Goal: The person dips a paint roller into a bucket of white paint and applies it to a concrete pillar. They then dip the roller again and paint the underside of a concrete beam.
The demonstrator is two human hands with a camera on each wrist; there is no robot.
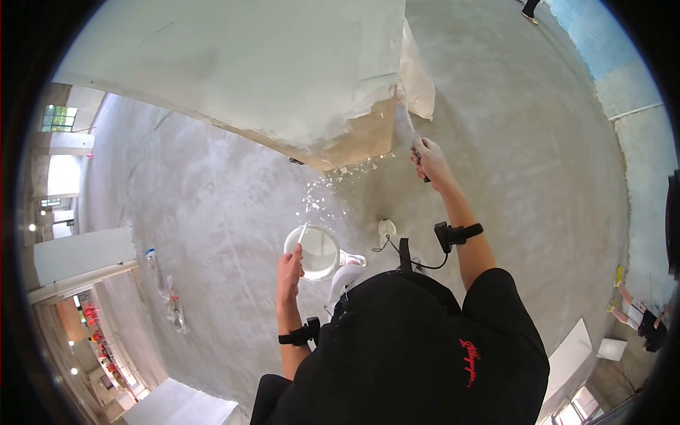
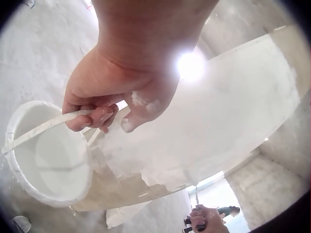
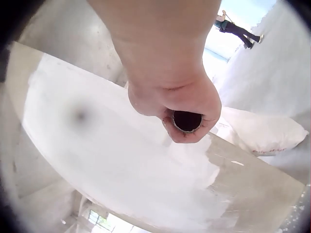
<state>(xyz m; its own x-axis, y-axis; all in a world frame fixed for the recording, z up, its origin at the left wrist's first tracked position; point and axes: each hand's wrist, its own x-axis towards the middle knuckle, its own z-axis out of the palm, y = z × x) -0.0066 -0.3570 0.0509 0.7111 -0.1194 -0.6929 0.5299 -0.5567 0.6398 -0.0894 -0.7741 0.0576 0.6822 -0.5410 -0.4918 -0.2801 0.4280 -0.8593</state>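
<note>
A white bucket [image 1: 335, 243] hangs from my left hand [image 1: 289, 273], whose fingers are curled round its pale handle strap [image 2: 46, 128]. White material shows inside the bucket, and white smears mark the thumb in the left wrist view. My right hand [image 1: 433, 164] grips a flat, thin-edged tool [image 1: 409, 122] by its dark handle; the round hollow handle end [image 3: 187, 121] pokes out of the fist. The tool's blade is seen edge-on beside the near corner of a large wall panel [image 1: 283, 64]. White coating covers most of that panel, leaving a bare brown strip [image 1: 372, 134] along its lower edge.
White splatters [image 1: 322, 195] dot the concrete floor below the panel. Behind its right corner stands a pale sack [image 1: 418, 78]. A plastic-wrapped item [image 1: 170, 297] lies at left. Other people appear at far right [image 1: 641, 319] and upper right [image 1: 530, 10].
</note>
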